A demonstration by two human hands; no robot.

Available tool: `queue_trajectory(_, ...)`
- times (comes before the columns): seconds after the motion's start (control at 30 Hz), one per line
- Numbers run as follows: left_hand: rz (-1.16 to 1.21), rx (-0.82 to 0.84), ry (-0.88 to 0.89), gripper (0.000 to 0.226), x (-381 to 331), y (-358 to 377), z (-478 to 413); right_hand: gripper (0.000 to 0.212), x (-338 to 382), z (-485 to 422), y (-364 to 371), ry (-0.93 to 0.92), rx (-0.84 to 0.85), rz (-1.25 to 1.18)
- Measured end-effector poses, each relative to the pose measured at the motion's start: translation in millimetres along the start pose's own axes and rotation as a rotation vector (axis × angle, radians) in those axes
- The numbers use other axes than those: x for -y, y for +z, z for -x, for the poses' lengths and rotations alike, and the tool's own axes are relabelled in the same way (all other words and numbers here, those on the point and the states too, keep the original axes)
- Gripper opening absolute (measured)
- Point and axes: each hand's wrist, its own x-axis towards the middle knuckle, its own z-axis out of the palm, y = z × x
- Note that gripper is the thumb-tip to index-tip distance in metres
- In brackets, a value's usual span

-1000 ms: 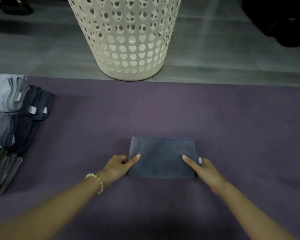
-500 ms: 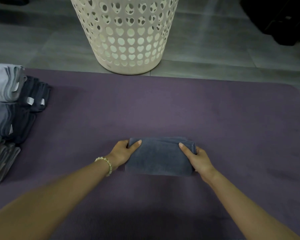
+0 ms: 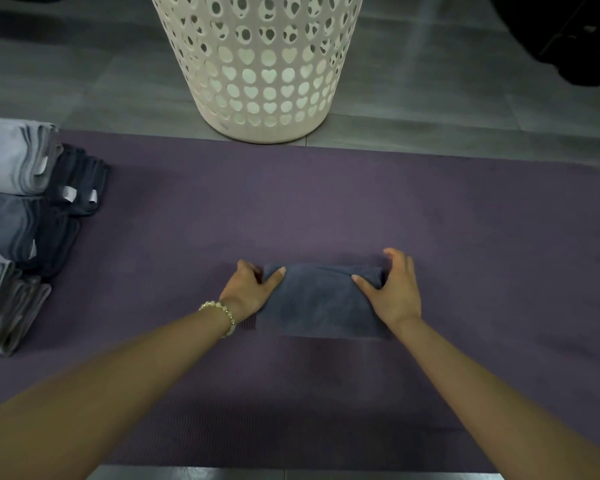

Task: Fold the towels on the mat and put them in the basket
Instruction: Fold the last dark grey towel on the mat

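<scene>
two bare forearms reach in from the near edge over a purple mat (image 3: 326, 209) that covers most of the floor in view. the left wrist wears a beaded bracelet (image 3: 224, 311). just past the wrists, about the middle of the mat, lies a dark grey folded towel (image 3: 321, 301), a compact oblong with its long side running left to right. the left hand (image 3: 248, 292) grasps its left end: the thumb lies flat on top of the cloth while the fingers are tucked round the edge, out of sight behind it. the right hand (image 3: 393, 294) grasps the right end in the same way, thumb laid on top pointing inward, the fingers (image 3: 397, 259) arched over the far right corner. whether the towel rests fully on the mat or is raised a little cannot be told.

at the left edge of the mat, well apart from the hands, sit stacks of towels (image 3: 18, 216) in pale grey, mid grey and near black, some with small white tags showing. beyond the mat's far edge, on the grey tiled floor (image 3: 447, 98), stands a cream basket (image 3: 257, 81) pierced with heart-shaped holes, its foot just touching the mat's edge. a dark object (image 3: 568, 39) fills the far right corner.
</scene>
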Motion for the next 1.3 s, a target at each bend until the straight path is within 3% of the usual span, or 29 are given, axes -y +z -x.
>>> queue_trajectory(0.1, 0.047, 0.138, -0.144, 0.074, -10, -3, -2, 0.069, 10, -7, -4, -0.248, 0.072, 0.015)
queue_trajectory(0.2, 0.198, 0.251, -0.194, 0.061, -21, -4, 4, 0.084, 41, -15, -4, -0.292, 0.457, 0.001)
queue_trajectory(0.3, 0.369, 0.316, -0.046, 0.048, -28, -7, 8, 0.106, 70, -24, 0, -0.251, 0.765, 0.147)
queue_trajectory(0.4, 0.307, 0.304, 0.142, 0.041, -30, -27, 8, 0.100, 88, -34, 4, -0.122, 0.898, 0.187)
queue_trajectory(0.57, 0.329, 0.176, 0.201, 0.036, -37, -87, 7, 0.069, 133, -26, 14, -0.103, 0.979, -0.066)
queue_trajectory(0.83, 0.362, -0.096, 0.097, 0.054, -43, -200, 6, 0.040, 253, -18, 28, -0.192, 0.850, -0.283)
queue_trajectory(0.93, 0.429, -0.131, 0.025, 0.058, -35, -238, 12, 0.043, 293, -15, 34, -0.188, 0.834, -0.317)
queue_trajectory(1.07, 0.598, -0.219, -0.021, 0.045, -16, -278, 23, 0.054, 338, -3, 50, -0.200, 0.873, -0.299)
queue_trajectory(1.23, 0.775, -0.402, -0.114, 0.040, 16, -319, 25, 0.067, 381, 11, 79, -0.230, 1.000, -0.129)
queue_trajectory(1.3, 0.797, -0.425, -0.148, 0.041, 30, -331, 27, 0.061, 393, 16, 91, -0.246, 1.008, -0.087)
